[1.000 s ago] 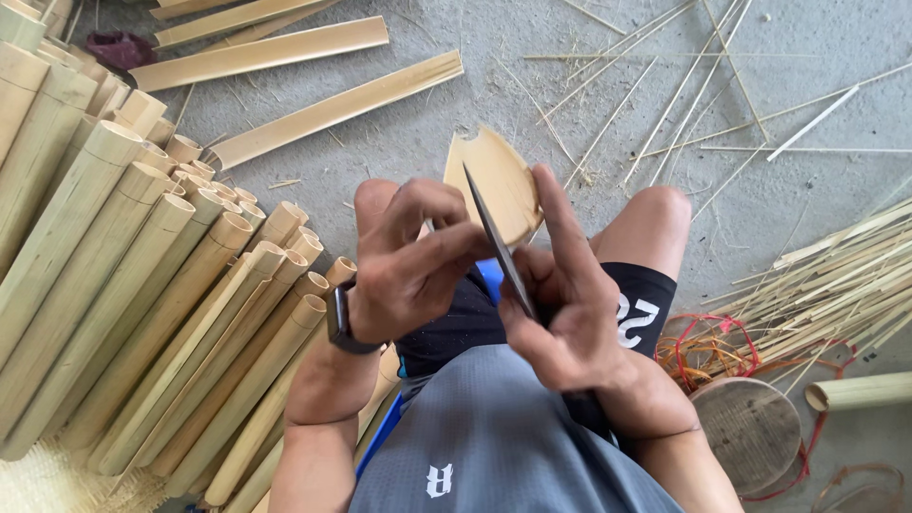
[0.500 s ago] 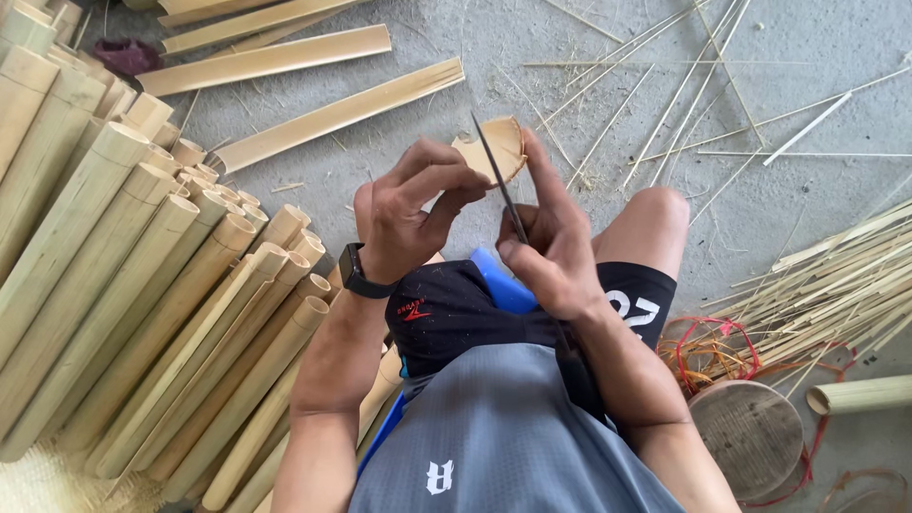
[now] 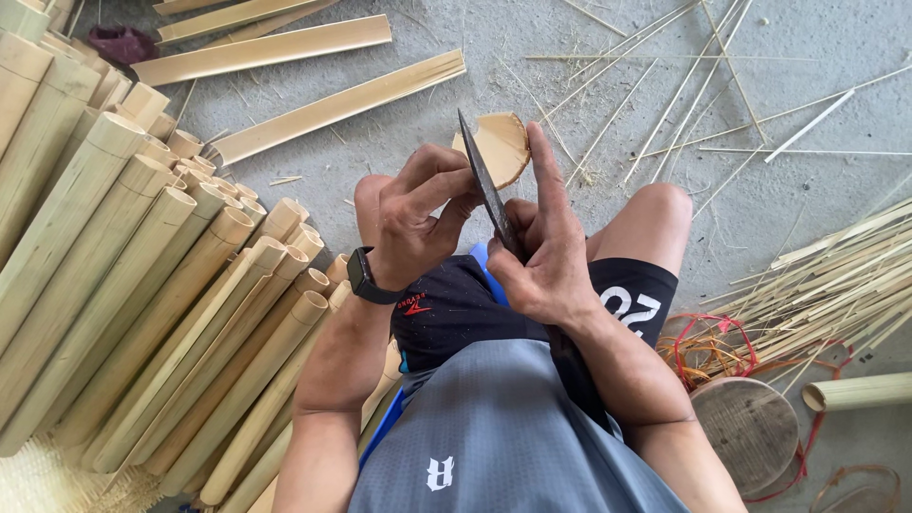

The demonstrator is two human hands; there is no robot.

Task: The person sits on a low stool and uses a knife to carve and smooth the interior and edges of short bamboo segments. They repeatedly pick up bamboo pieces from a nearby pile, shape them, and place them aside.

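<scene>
I sit on a concrete floor with a curved piece of split bamboo (image 3: 500, 144) held up in front of my knees. My left hand (image 3: 416, 214), with a black watch on its wrist, grips the near end of that bamboo piece. My right hand (image 3: 543, 245) is closed on a dark knife (image 3: 486, 186), index finger stretched up along the bamboo. The blade stands edge-on against the end of the bamboo piece, between the two hands.
A stack of round bamboo tubes (image 3: 142, 275) lies at my left. Flat split slats (image 3: 332, 103) lie on the floor ahead. Thin bamboo strips (image 3: 836, 285) pile at the right, beside red cord (image 3: 708, 347), a round wooden block (image 3: 748, 423) and a short tube (image 3: 860, 391).
Both hands have moved the bamboo piece and knife away from my body and higher in view. The blade now sits further along the piece, which shows less of its inner face.
</scene>
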